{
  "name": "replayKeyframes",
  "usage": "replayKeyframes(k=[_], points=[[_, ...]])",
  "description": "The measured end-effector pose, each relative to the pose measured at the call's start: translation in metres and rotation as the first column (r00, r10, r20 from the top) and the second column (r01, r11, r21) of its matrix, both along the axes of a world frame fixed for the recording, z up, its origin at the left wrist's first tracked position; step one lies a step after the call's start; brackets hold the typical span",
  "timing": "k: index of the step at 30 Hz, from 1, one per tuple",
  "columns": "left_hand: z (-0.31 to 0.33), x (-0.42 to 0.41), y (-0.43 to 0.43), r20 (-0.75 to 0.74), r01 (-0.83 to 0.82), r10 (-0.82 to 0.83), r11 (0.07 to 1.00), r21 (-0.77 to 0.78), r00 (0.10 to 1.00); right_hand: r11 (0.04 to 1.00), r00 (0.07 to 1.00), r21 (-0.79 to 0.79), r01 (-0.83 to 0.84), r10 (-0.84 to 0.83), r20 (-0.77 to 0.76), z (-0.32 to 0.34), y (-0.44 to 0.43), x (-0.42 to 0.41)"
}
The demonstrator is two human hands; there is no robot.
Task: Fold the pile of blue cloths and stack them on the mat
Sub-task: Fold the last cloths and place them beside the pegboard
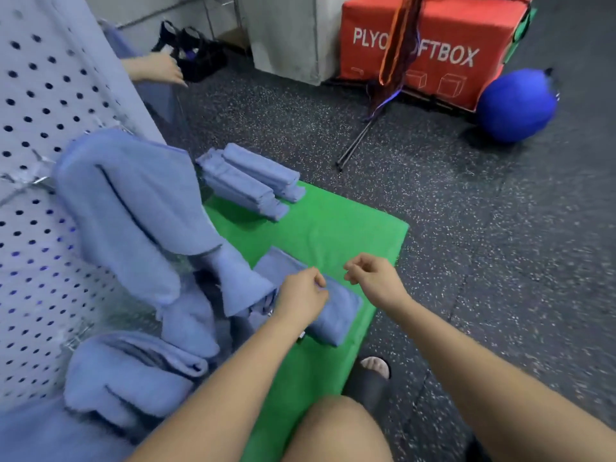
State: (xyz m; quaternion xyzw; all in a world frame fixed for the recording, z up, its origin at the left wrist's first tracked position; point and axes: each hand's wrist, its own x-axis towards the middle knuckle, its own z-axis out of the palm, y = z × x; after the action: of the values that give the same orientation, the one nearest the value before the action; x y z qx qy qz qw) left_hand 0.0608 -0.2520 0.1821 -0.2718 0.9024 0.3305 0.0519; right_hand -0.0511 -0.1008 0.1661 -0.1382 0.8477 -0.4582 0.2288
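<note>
From the head camera, looking down past the person's knees, a bright green padded mat (316,235) lies on the dark speckled rubber floor (466,228). A folded blue terry cloth (340,311) lies on the mat's near part, directly under the hands. The left hand (301,293) sits on that cloth's top edge with its fingers curled in; through the blur I cannot tell whether they pinch the fabric or only touch it. The right hand (373,278) hovers just beside the cloth over bare mat, fingers loosely curled and holding nothing. At the mat's far end is a low stack of folded blue cloths (246,181), and to the left a heap of unfolded blue cloths (133,208) slumps against a pale perforated bench (33,111). The cloths look light, limp and slightly grippy, so I'd expect the folded one to sag and spill open if lifted by one corner. Taking it at both short ends, or sliding a flat hand beneath, seems the safer hold. A red foam box (433,45) and a blue ball (516,105) sit well apart behind.
</note>
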Motion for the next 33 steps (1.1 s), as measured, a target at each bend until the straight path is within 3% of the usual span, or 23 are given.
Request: replayKeyframes(k=[6,12,18,22,26,33], points=[[-0.096,-0.012,-0.005,0.178,-0.033,0.031,0.999,0.009,0.984,0.987,0.991,0.136,0.081,-0.094,0.092,-0.100,0.015,0.002],[-0.147,-0.025,-0.011,0.209,-0.089,0.099,0.994,-0.057,0.973,0.952,0.981,0.290,0.092,-0.136,0.136,-0.161,0.021,0.004],[-0.164,-0.030,-0.019,0.240,-0.201,0.197,0.980,-0.007,0.951,0.968,0.918,0.160,0.194,-0.236,0.318,-0.176,0.009,0.000],[-0.141,-0.030,-0.019,0.223,-0.189,0.177,0.981,0.035,0.959,0.969,0.922,0.167,0.181,-0.226,0.315,-0.166,0.007,-0.006],[-0.095,-0.030,-0.014,0.087,-0.159,0.150,0.981,0.108,0.985,0.969,0.933,0.168,0.178,-0.221,0.283,-0.132,0.015,-0.014],[0.020,-0.024,0.003,-0.117,-0.023,0.044,0.984,0.178,0.992,0.995,0.985,0.053,0.080,-0.087,0.152,-0.018,0.026,-0.013]])
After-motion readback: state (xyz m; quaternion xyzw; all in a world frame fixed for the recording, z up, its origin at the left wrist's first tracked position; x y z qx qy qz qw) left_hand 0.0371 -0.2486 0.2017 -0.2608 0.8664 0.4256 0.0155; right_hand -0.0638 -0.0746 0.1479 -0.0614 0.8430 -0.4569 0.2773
